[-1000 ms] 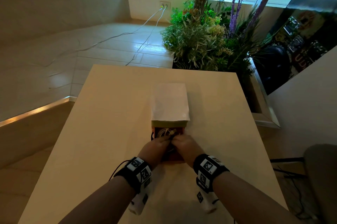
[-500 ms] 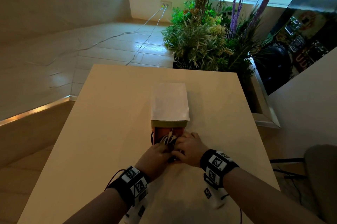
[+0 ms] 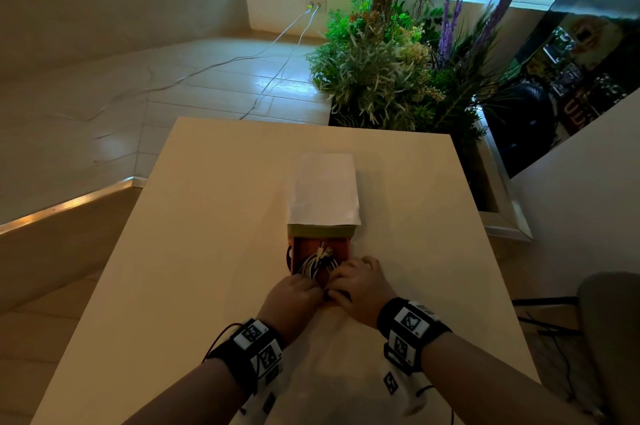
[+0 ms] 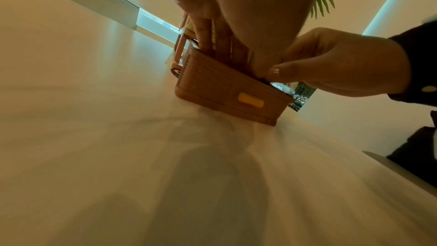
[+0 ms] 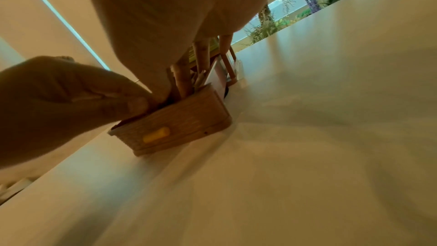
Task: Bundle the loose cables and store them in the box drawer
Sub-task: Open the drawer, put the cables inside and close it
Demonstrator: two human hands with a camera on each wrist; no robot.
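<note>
- The drawer (image 3: 320, 256) is pulled out of the box (image 3: 322, 194) toward the person, and both sit in the middle of the pale counter (image 3: 194, 251).
- A bundle of cables (image 3: 317, 263), white and dark strands mixed, lies inside the drawer, with connector tips pointing toward the box.
- Left hand (image 3: 294, 296) is at the near left corner of the drawer, fingers dipping down into it beside the cables; the left wrist view shows those fingers (image 4: 204, 33) going in behind the drawer front, but whether they hold a strand cannot be told.
- Right hand (image 3: 360, 289) is at the near right corner, touching the left hand, with fingers curled over the drawer's edge.
- From the left wrist view, the right thumb and fingertip (image 4: 275, 73) pinch together at the top rim of the drawer front; what is between them is too dark to make out.
- The drawer front is ribbed wood with a small yellow handle (image 5: 156, 135) in the middle, and neither hand touches it.
- Past the far edge of the counter there is a planter of green and purple plants (image 3: 398, 71), and two white cords (image 3: 277, 54) trail over the tiled floor to a wall socket.
</note>
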